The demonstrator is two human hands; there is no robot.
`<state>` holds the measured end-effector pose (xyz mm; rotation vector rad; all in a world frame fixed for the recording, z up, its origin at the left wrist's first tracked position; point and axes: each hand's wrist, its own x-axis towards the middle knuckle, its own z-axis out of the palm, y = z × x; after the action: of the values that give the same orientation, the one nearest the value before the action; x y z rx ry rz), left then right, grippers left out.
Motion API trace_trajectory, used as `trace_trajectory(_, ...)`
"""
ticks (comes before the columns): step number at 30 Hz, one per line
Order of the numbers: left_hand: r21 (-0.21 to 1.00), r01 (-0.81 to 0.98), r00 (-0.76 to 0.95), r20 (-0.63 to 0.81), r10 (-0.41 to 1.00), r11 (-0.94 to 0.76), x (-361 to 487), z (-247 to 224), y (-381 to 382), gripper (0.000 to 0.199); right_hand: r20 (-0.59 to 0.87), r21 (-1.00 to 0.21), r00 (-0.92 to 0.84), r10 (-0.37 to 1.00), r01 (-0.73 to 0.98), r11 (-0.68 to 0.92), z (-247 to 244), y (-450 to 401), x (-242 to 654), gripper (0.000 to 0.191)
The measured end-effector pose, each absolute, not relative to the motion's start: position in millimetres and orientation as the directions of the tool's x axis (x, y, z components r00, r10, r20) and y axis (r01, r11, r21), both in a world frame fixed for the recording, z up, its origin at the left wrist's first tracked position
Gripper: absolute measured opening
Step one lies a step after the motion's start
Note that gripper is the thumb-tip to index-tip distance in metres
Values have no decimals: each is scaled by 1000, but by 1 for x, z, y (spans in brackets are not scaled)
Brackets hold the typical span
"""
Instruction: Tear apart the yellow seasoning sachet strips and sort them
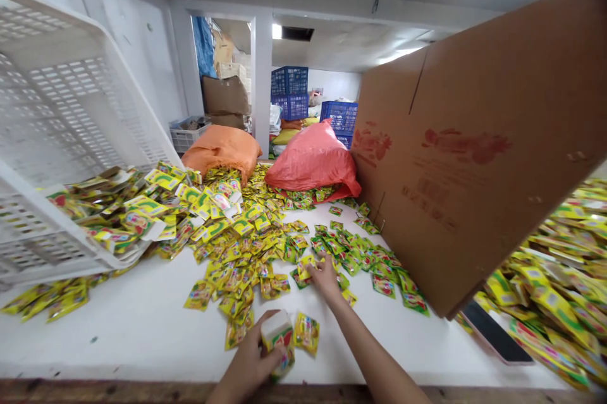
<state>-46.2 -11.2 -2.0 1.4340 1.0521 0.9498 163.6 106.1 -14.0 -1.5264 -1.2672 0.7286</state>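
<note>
My left hand [253, 353] is wrapped round a small printed box [277, 336] near the table's front edge. A single yellow sachet [306, 333] lies just right of that box. Farther forward, my right hand [324, 274] has its fingers closed at a yellow sachet [306, 266], among the loose ones. Yellow sachets [237, 265] spread in a heap over the middle of the white table [156, 322]. Green sachets [351, 251] lie to the right of them. Flat yellow cartons [142, 211] spill from a tipped white crate [102, 113] at the left.
A large cardboard box [455, 157] leans at the right, with a phone [496, 331] and more yellow cartons [550, 290] beyond it. Orange [220, 146] and red [315, 157] sacks lie at the back of the table. Blue crates [289, 93] stand behind.
</note>
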Motion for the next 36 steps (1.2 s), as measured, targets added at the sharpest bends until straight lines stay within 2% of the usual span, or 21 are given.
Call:
trace_trajectory(5,993,120,296,-23,955,-13,-47,-1,-11,48,24,-748,284,959,641,-171,-14,107,152,17)
trace_trajectory(11,999,24,212,-27,977,22,-51,-18,-3,43,-26,-591,220,975,784,-192,-4,105,140,22)
trace_trajectory(15,981,-160,215,-75,974,111,-51,-22,2,44,-61,-620,68,996,780,-91,-2,92,134,28)
trace_trajectory(18,948,-290,227,-63,972,130,-47,-17,3,39,-42,-680,-76,996,733,27,-4,74,138,40)
trace_trajectory(21,938,-313,231,-77,970,149,-38,-9,3,34,-2,-733,-173,985,670,116,-3,59,146,31)
trace_trajectory(24,943,-271,311,-103,945,192,-27,-1,3,33,51,-775,-165,985,615,143,7,48,153,16)
trace_trajectory(27,941,-251,402,-111,909,226,-19,3,4,33,138,-839,-68,988,522,153,23,35,151,27)
trace_trajectory(30,941,-257,455,-83,887,220,-16,3,6,32,228,-893,-58,972,385,232,35,19,138,26)
trace_trajectory(32,940,-266,469,-66,881,212,-16,1,6,31,278,-862,-133,951,402,308,40,10,129,19)
trace_trajectory(36,941,-251,507,-70,859,225,-16,-1,5,24,342,-660,-253,905,621,423,51,-1,120,9)
